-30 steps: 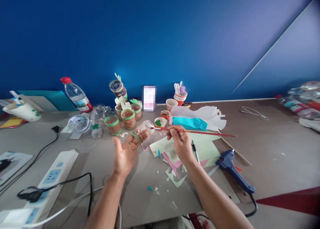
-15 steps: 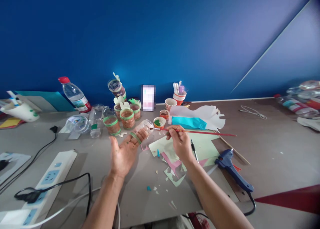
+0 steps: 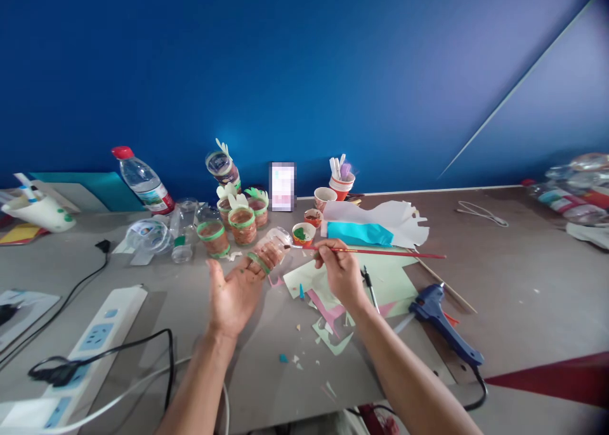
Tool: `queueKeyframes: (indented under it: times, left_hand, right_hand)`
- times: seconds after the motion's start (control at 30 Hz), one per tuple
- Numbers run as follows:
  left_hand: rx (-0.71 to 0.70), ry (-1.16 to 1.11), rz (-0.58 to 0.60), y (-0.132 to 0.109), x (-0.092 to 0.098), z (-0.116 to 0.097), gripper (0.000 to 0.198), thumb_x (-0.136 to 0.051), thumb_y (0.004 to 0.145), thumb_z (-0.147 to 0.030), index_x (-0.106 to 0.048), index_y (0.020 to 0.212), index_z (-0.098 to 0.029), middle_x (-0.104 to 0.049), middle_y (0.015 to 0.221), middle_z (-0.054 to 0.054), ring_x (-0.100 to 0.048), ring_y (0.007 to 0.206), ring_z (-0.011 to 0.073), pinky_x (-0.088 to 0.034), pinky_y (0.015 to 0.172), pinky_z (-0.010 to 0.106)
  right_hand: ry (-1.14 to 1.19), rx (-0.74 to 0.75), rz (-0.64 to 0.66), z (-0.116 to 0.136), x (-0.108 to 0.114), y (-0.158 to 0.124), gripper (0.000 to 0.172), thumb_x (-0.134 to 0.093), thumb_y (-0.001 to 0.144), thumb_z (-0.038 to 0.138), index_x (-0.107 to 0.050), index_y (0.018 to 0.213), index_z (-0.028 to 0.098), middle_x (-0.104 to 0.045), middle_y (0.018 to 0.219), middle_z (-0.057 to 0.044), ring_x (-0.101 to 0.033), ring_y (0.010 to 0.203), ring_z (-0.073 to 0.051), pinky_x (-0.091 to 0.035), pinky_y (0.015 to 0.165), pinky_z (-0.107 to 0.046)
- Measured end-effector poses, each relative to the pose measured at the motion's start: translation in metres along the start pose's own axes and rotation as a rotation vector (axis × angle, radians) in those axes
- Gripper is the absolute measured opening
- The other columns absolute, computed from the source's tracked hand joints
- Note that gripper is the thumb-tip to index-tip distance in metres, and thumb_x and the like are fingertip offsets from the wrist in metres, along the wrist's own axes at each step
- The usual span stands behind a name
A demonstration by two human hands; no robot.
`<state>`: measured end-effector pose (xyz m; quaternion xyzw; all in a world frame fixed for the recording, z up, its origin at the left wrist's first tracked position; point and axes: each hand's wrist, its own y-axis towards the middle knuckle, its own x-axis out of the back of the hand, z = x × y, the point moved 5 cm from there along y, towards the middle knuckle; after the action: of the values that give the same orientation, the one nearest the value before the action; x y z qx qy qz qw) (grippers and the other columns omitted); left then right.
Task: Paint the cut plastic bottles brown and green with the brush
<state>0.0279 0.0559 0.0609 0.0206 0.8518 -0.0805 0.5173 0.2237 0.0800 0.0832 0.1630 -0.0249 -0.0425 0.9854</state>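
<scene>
My left hand (image 3: 235, 295) lies palm up with its thumb spread, its fingers inside a clear plastic cup (image 3: 276, 241) with a green band round its mouth. The cup is on its side, and brown marks show on it over the fingers. Pinched in my right hand (image 3: 339, 267) is a long red paintbrush (image 3: 390, 253), its tip touching or very near the cup's wall. Just behind the brush stand a paper cup of green paint (image 3: 302, 233) and a smaller paper cup of brown paint (image 3: 313, 217).
Left of the cup stand several brown-painted cups with green bands (image 3: 242, 224). A blue glue gun (image 3: 445, 324) with a cord lies right of my right forearm. Paper sheets and scraps (image 3: 335, 340) cover the middle. A power strip (image 3: 98, 337) sits at left, near a red-capped bottle (image 3: 145, 184).
The brush tip has shifted slightly left and down along the cup. My left hand stays nearly still, with the cup on its fingers.
</scene>
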Motion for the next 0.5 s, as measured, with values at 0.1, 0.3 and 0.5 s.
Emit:
queueKeyframes:
  times: [0.1, 0.3, 0.5]
  left_hand:
    - [0.001, -0.016, -0.011, -0.0001, 0.0004, -0.0005, 0.086, -0.024, 0.083, -0.078, -0.062, 0.119, -0.01, -0.065, 0.122, 0.02, -0.049, 0.129, 0.0314, -0.028, 0.114, 0.053]
    - [0.014, -0.026, 0.026, 0.0002, -0.0013, -0.0007, 0.086, -0.025, 0.083, -0.078, -0.062, 0.12, -0.01, -0.064, 0.124, 0.02, -0.048, 0.13, 0.0312, -0.027, 0.114, 0.051]
    - [0.028, -0.029, -0.007, -0.001, -0.0012, -0.0009, 0.086, -0.026, 0.082, -0.079, -0.063, 0.118, -0.009, -0.066, 0.121, 0.019, -0.051, 0.127, 0.0309, -0.026, 0.115, 0.05]
  right_hand:
    - [0.049, -0.013, 0.019, -0.0009, -0.0001, 0.0009, 0.018, -0.052, 0.087, 0.032, -0.061, 0.083, 0.018, -0.059, 0.065, 0.0, -0.057, 0.055, -0.013, -0.047, 0.056, -0.028]
    - [0.0, 0.005, 0.001, 0.0004, 0.0019, 0.0014, 0.017, -0.051, 0.087, 0.03, -0.062, 0.082, 0.018, -0.059, 0.065, 0.0, -0.058, 0.058, -0.014, -0.046, 0.057, -0.028]
    - [-0.017, 0.022, -0.02, 0.0011, 0.0032, 0.002, 0.016, -0.051, 0.087, 0.029, -0.062, 0.083, 0.018, -0.059, 0.065, 0.0, -0.056, 0.056, -0.013, -0.046, 0.057, -0.028]
